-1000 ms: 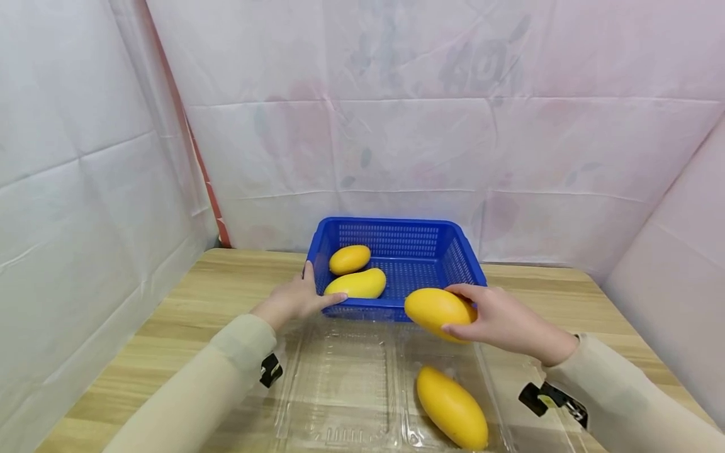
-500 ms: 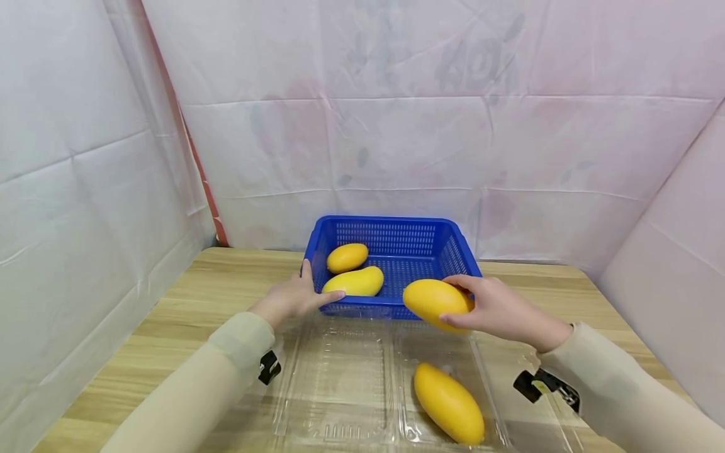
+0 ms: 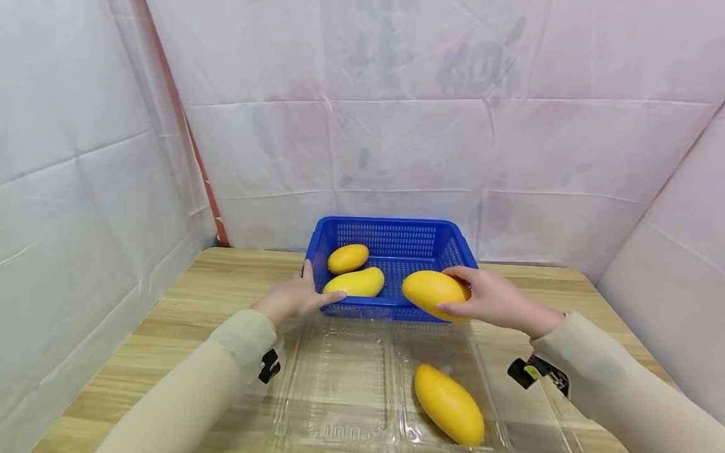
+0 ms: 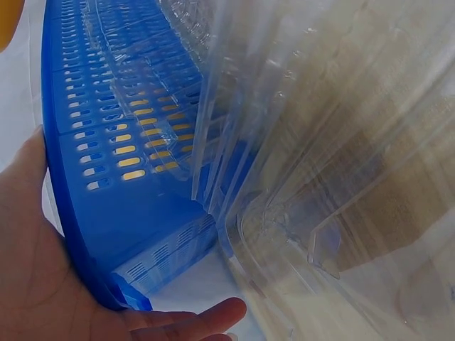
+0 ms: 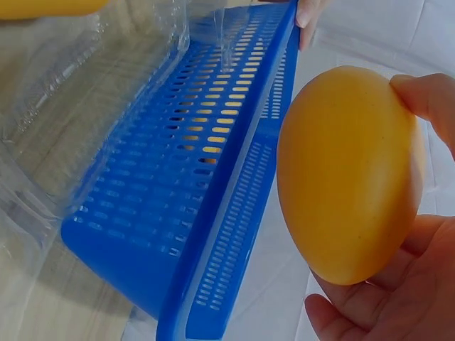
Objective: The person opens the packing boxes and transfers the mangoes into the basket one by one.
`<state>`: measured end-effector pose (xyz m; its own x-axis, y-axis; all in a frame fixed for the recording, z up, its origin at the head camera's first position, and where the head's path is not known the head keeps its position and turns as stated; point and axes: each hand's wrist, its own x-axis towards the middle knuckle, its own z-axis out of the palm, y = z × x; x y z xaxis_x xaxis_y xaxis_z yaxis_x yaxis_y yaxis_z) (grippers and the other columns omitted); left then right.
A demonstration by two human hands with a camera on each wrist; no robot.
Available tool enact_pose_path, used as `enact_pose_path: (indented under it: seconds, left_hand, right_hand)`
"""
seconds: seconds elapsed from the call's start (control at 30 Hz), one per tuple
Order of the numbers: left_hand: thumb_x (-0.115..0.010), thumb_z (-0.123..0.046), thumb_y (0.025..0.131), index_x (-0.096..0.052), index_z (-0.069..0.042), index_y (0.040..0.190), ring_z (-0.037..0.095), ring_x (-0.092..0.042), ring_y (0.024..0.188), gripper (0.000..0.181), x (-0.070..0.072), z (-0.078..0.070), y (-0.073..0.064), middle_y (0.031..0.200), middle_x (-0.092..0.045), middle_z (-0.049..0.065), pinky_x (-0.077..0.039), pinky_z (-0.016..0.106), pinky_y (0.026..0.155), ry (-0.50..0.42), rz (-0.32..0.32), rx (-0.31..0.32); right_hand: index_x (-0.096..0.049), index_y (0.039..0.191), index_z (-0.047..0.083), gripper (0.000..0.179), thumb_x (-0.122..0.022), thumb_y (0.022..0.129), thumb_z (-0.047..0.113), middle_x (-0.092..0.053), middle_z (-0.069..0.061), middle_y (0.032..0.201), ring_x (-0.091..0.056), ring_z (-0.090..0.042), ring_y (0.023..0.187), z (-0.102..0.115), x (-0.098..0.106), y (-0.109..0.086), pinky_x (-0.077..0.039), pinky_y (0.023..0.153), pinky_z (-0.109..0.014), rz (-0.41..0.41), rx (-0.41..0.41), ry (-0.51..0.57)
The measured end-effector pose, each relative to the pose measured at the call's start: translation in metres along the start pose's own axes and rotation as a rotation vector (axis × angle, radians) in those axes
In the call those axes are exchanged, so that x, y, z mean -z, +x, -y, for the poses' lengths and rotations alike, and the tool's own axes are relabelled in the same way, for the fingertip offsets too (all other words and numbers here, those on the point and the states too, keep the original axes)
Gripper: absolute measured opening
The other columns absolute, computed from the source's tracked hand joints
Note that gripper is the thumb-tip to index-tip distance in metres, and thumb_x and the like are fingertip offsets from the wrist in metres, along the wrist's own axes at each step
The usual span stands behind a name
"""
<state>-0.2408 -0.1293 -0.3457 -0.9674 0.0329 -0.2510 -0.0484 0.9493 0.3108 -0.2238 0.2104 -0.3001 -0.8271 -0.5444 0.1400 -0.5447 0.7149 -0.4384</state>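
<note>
My right hand [image 3: 498, 303] grips an orange-yellow mango [image 3: 433, 292], thumb on one side and fingers on the other. In the head view this mango overlaps the front right rim of a blue plastic basket [image 3: 413, 221]. The right wrist view shows the held mango [image 5: 348, 177] apart from the basket wall [image 5: 178, 135]. At the basket's front left corner, my left hand [image 3: 291, 298] holds the rim, with the thumb over the front edge. Inside the basket lie a small yellow mango [image 3: 348, 258] and a longer, paler mango [image 3: 355, 282], both at the left.
Before the basket, a clear plastic clamshell box [image 3: 345, 390] stands on the wooden table [image 3: 164, 314]. Another mango [image 3: 449, 404] lies in its right part. White cloth walls [image 3: 396, 145] surround the table at the back and sides.
My right hand has carried its mango slightly up and away from me, towards the basket's inside. My left hand stays at the basket corner.
</note>
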Motion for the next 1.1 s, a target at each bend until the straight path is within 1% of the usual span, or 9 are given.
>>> enact_pose_path:
  seconds: [0.13,0.37,0.57,0.8,0.93,1.03,1.1]
  left_hand:
    - [-0.037,-0.084,0.073,0.010,-0.003,0.147,0.046,-0.036,0.125,0.120,0.000,0.000,0.000,0.149,-0.015,0.027,-0.032,0.058,0.097,-0.004,0.007,0.004]
    - [-0.035,-0.085,0.072,0.010,-0.002,0.147,0.046,-0.042,0.120,0.120,0.000,-0.001,0.000,0.149,-0.016,0.028,-0.038,0.056,0.091,0.011,0.023,0.002]
    - [-0.038,-0.082,0.074,0.013,-0.003,0.147,0.046,-0.039,0.122,0.119,0.002,-0.002,-0.001,0.149,-0.015,0.028,-0.035,0.057,0.095,-0.009,0.030,0.018]
    - [-0.036,-0.084,0.073,0.010,-0.001,0.147,0.046,-0.039,0.123,0.120,0.002,-0.002,0.001,0.148,-0.016,0.029,-0.036,0.057,0.094,0.018,0.034,0.001]
    - [-0.037,-0.083,0.074,0.010,-0.002,0.147,0.046,-0.039,0.123,0.119,0.001,-0.002,0.001,0.148,-0.017,0.029,-0.035,0.057,0.094,0.016,0.032,0.006]
    - [-0.036,-0.084,0.073,0.010,-0.002,0.147,0.046,-0.043,0.119,0.120,0.000,-0.001,0.002,0.148,-0.017,0.029,-0.038,0.056,0.091,0.016,0.029,0.011]
    - [-0.034,-0.086,0.070,0.011,-0.002,0.147,0.044,-0.046,0.116,0.123,0.000,0.000,0.002,0.149,-0.016,0.028,-0.040,0.054,0.089,0.014,0.025,0.016]
  right_hand:
    - [-0.053,0.124,-0.001,0.064,-0.070,0.080,0.044,-0.062,-0.005,0.101,-0.054,-0.013,0.076,-0.003,0.001,0.003,-0.048,0.068,-0.032,0.005,-0.010,-0.005]
    - [-0.053,0.124,-0.001,0.064,-0.069,0.081,0.044,-0.062,-0.004,0.099,-0.054,-0.014,0.074,-0.008,0.002,0.006,-0.048,0.067,-0.031,0.019,-0.024,0.026]
    - [-0.054,0.122,-0.001,0.061,-0.070,0.081,0.042,-0.062,-0.004,0.096,-0.053,-0.014,0.073,-0.010,0.004,0.011,-0.047,0.066,-0.031,0.005,-0.023,0.015]
    - [-0.052,0.124,-0.002,0.065,-0.069,0.081,0.043,-0.063,-0.006,0.099,-0.053,-0.015,0.073,-0.015,0.006,0.013,-0.048,0.066,-0.030,0.008,-0.053,0.009]
    - [-0.051,0.125,-0.003,0.066,-0.069,0.082,0.044,-0.063,-0.007,0.099,-0.054,-0.015,0.074,-0.018,0.006,0.013,-0.048,0.066,-0.030,0.009,-0.066,0.008]
    - [-0.051,0.126,-0.003,0.066,-0.069,0.082,0.043,-0.062,-0.008,0.100,-0.054,-0.016,0.074,-0.019,0.006,0.015,-0.048,0.066,-0.030,0.012,-0.070,0.017]
    - [-0.050,0.126,-0.003,0.066,-0.069,0.082,0.042,-0.062,-0.008,0.101,-0.054,-0.016,0.074,-0.020,0.006,0.018,-0.048,0.066,-0.030,0.014,-0.070,0.025]
